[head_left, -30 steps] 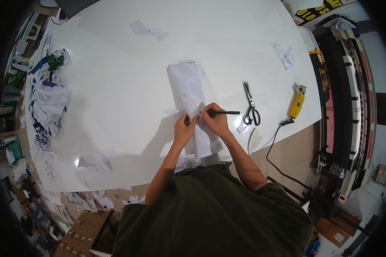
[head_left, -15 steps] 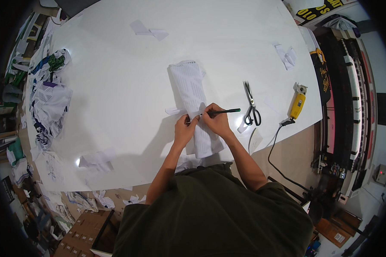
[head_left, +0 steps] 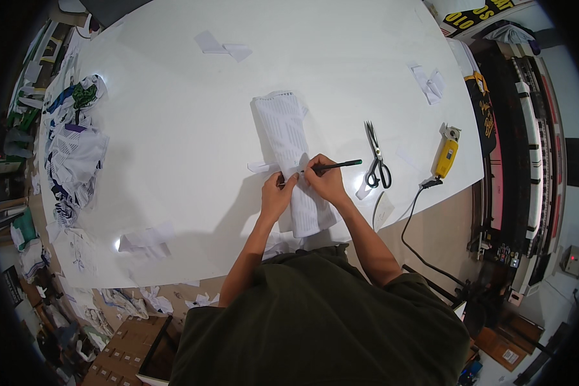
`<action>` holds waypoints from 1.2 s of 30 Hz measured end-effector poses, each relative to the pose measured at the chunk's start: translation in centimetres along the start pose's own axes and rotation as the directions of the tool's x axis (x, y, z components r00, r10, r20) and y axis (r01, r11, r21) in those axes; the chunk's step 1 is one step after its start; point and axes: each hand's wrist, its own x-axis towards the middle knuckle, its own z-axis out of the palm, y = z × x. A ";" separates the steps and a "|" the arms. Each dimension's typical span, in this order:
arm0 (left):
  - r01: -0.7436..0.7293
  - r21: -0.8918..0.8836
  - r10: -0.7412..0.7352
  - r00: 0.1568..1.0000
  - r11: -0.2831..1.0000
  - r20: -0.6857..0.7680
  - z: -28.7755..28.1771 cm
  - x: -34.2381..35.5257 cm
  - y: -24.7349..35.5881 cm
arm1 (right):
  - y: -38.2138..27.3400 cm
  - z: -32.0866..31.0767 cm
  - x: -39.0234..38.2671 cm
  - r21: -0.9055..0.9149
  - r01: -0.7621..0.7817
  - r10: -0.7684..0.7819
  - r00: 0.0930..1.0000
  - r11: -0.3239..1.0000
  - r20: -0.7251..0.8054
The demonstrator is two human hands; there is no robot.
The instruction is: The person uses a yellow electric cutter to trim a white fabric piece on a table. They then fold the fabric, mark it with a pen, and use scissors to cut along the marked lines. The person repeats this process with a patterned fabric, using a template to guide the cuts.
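A rolled bundle of white fabric with grey stripes [head_left: 282, 125] lies lengthwise on the white table [head_left: 186, 122] in front of me. My right hand [head_left: 327, 184] is closed around a dark pen with a green end [head_left: 342, 165], its tip at the bundle's middle. On the bundle's left side rests my left hand [head_left: 276, 197], thumb and fingers pinched at the fabric. A small white strip [head_left: 261, 167] sticks out beside those fingers; whether they grip it too I cannot tell. Black-handled scissors [head_left: 377, 157] lie to the right of the pen.
Farther right is a yellow electric cutter [head_left: 446, 154] with a black cord [head_left: 406, 235] running off the table. White scraps [head_left: 224, 47] are scattered around. A heap of patterned fabric [head_left: 77, 151] covers the left edge. Cardboard boxes [head_left: 119, 350] stand below, and a long machine [head_left: 527, 148] at right.
The pen's green end has tipped slightly upward in my right hand. My left hand and the bundle stay in place.
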 end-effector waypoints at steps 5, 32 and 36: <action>0.016 0.014 -0.016 1.000 1.000 -0.006 -0.1 -0.2 0.5 | -0.3 -0.2 -0.3 0.127 -0.033 0.040 0.998 0.991 -0.053; -0.012 -0.019 0.011 1.000 1.000 -0.015 0.1 0.1 -0.4 | -0.4 0.0 0.2 0.063 -0.085 0.088 0.995 0.994 -0.040; 0.005 -0.033 -0.005 1.000 0.999 -0.007 0.1 0.1 -0.4 | -0.1 -0.2 -0.4 0.140 -0.090 0.107 0.987 0.986 -0.118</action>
